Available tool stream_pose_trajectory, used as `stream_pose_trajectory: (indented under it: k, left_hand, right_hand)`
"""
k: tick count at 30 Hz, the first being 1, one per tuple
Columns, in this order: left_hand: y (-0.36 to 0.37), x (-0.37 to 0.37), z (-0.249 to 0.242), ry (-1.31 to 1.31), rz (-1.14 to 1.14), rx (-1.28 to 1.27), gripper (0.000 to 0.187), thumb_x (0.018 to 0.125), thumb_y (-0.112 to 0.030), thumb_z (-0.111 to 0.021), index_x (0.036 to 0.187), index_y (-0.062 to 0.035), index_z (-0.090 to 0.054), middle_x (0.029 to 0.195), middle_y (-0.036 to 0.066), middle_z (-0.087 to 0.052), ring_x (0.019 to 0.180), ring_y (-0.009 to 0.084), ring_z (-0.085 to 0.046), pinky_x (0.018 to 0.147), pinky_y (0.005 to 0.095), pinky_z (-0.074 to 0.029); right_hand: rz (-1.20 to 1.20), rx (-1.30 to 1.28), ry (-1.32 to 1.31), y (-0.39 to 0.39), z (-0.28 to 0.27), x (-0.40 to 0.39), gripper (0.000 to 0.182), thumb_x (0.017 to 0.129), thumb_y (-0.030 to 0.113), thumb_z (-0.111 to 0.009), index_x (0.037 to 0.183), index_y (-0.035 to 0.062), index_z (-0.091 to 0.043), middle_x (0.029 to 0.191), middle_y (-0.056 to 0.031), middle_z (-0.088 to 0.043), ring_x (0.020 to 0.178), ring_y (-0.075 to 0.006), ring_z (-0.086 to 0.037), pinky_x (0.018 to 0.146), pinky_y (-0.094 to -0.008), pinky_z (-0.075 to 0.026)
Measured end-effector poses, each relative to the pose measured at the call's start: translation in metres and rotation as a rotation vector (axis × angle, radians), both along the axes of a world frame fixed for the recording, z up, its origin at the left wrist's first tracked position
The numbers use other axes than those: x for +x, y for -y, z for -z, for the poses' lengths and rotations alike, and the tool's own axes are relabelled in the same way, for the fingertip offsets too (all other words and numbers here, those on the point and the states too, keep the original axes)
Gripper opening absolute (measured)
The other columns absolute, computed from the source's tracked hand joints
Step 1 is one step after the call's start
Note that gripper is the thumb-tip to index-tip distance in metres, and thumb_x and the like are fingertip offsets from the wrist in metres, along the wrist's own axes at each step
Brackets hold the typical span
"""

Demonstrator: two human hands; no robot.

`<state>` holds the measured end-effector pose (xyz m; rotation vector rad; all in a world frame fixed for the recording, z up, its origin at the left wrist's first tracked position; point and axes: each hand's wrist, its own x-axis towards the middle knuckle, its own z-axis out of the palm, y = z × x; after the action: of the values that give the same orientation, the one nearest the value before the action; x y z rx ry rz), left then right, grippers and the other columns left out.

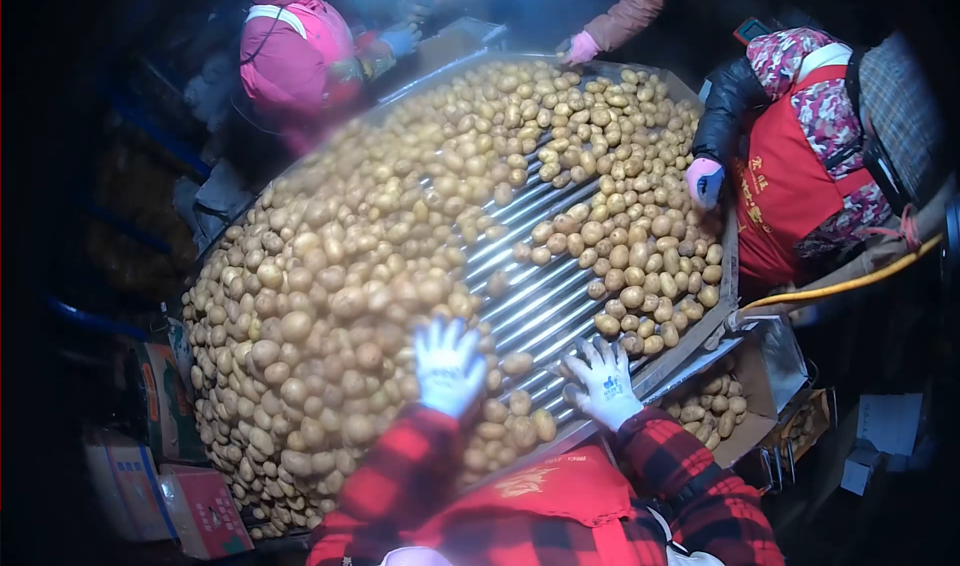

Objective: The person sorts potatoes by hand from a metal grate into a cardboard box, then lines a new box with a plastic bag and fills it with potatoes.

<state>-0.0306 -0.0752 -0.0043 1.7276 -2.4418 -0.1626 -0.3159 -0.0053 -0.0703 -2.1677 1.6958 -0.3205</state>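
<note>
Potatoes (330, 296) lie heaped over a large sorting table, thickest on the left. A strip of bare metal bars (540, 296) shows through the middle. My left hand (447, 368), in a white glove, rests with spread fingers at the edge of the heap, touching potatoes. My right hand (604, 378), gloved in white with grey fingertips, lies over the bars near the table's front rim. Its fingers are apart and nothing is in them. Several potatoes (515, 421) sit between my two hands, close to my apron.
A person in a red apron (790, 186) stands at the right rim; a person in pink (300, 56) and another person's pink-gloved hand (582, 48) are across the table. A box of potatoes (715, 406) stands below the right rim. Cartons (205, 511) stand at lower left.
</note>
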Motion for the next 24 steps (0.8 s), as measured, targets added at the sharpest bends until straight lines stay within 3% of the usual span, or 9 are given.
stream_pose_trajectory:
  k: [4,7,10,11,14,15,17,22,24]
  left_hand:
    - [0.041,0.039,0.040,0.153,-0.111,-0.084,0.058,0.084,-0.032,-0.069,0.139,-0.0165,-0.059,0.147,0.011,-0.052,0.145,0.0357,-0.037,0.124,0.0646,-0.014]
    - [0.038,0.038,0.049,0.192,-0.114,-0.096,0.062,0.084,-0.031,-0.069,0.143,-0.0164,-0.057,0.149,0.011,-0.051,0.147,0.0349,-0.036,0.124,0.0666,-0.012]
    - [0.039,0.034,0.049,0.189,-0.133,-0.090,0.063,0.083,-0.031,-0.069,0.143,-0.0167,-0.057,0.148,0.011,-0.051,0.147,0.0346,-0.037,0.124,0.0676,-0.012]
    - [0.039,0.035,0.052,0.185,-0.139,-0.091,0.063,0.082,-0.030,-0.070,0.143,-0.0174,-0.057,0.147,0.011,-0.052,0.146,0.0345,-0.038,0.123,0.0686,-0.012]
    - [0.040,0.032,0.050,0.115,-0.158,-0.088,0.063,0.081,-0.029,-0.071,0.142,-0.0181,-0.059,0.147,0.012,-0.052,0.146,0.0345,-0.038,0.123,0.0690,-0.012]
    - [0.040,0.030,0.045,0.114,-0.172,-0.003,0.059,0.089,-0.032,-0.065,0.145,-0.0165,-0.056,0.152,0.011,-0.047,0.148,0.0322,-0.036,0.122,0.0713,-0.007]
    - [0.040,0.031,0.047,0.105,-0.177,0.003,0.059,0.089,-0.033,-0.065,0.144,-0.0168,-0.056,0.152,0.011,-0.047,0.148,0.0323,-0.036,0.122,0.0715,-0.008]
    - [0.041,0.030,0.042,0.124,-0.175,0.031,0.058,0.090,-0.034,-0.064,0.145,-0.0182,-0.056,0.152,0.011,-0.047,0.148,0.0321,-0.035,0.122,0.0717,-0.009]
    - [0.040,0.030,0.043,0.147,-0.176,0.038,0.059,0.091,-0.036,-0.063,0.146,-0.0188,-0.054,0.153,0.010,-0.047,0.148,0.0316,-0.035,0.122,0.0724,-0.008]
  right_hand:
    - [-0.017,-0.140,-0.001,0.038,0.023,-0.014,0.050,0.085,0.029,-0.072,0.133,0.0194,-0.063,0.143,-0.0115,-0.054,0.134,-0.0300,-0.049,0.108,-0.0613,-0.032]
    - [-0.049,-0.154,0.001,0.067,0.035,-0.020,0.048,0.082,0.020,-0.070,0.129,0.0162,-0.062,0.144,-0.0089,-0.055,0.136,-0.0254,-0.051,0.108,-0.0647,-0.030]
    - [0.034,-0.174,-0.061,0.109,0.035,-0.036,0.053,0.077,0.017,-0.072,0.129,0.0163,-0.063,0.139,-0.0071,-0.057,0.133,-0.0336,-0.052,0.093,-0.0534,-0.043]
    - [0.092,-0.343,-0.160,0.124,0.034,-0.039,0.056,0.070,0.018,-0.075,0.125,0.0182,-0.064,0.135,-0.0061,-0.059,0.125,-0.0306,-0.056,0.081,-0.0490,-0.046]
    - [0.131,-0.386,-0.176,0.168,0.043,-0.059,0.051,0.079,0.019,-0.069,0.130,0.0191,-0.061,0.140,-0.0052,-0.056,0.128,-0.0276,-0.052,0.085,-0.0465,-0.045]
    - [0.131,-0.402,-0.244,0.180,0.039,-0.063,0.050,0.082,0.018,-0.066,0.131,0.0192,-0.061,0.139,-0.0048,-0.056,0.126,-0.0268,-0.054,0.087,-0.0459,-0.045]
    - [0.190,-0.453,-0.255,0.209,0.047,-0.071,0.047,0.085,0.017,-0.061,0.132,0.0196,-0.060,0.137,-0.0038,-0.058,0.117,-0.0245,-0.059,0.091,-0.0459,-0.043]
    - [0.296,-0.429,-0.350,0.273,0.059,-0.076,0.043,0.083,0.017,-0.069,0.126,0.0188,-0.064,0.132,-0.0049,-0.061,0.113,-0.0279,-0.058,0.095,-0.0497,-0.042]
    - [0.393,-0.622,-0.367,0.284,0.039,-0.062,0.047,0.078,0.021,-0.071,0.125,0.0194,-0.064,0.135,-0.0051,-0.058,0.121,-0.0253,-0.055,0.102,-0.0511,-0.038]
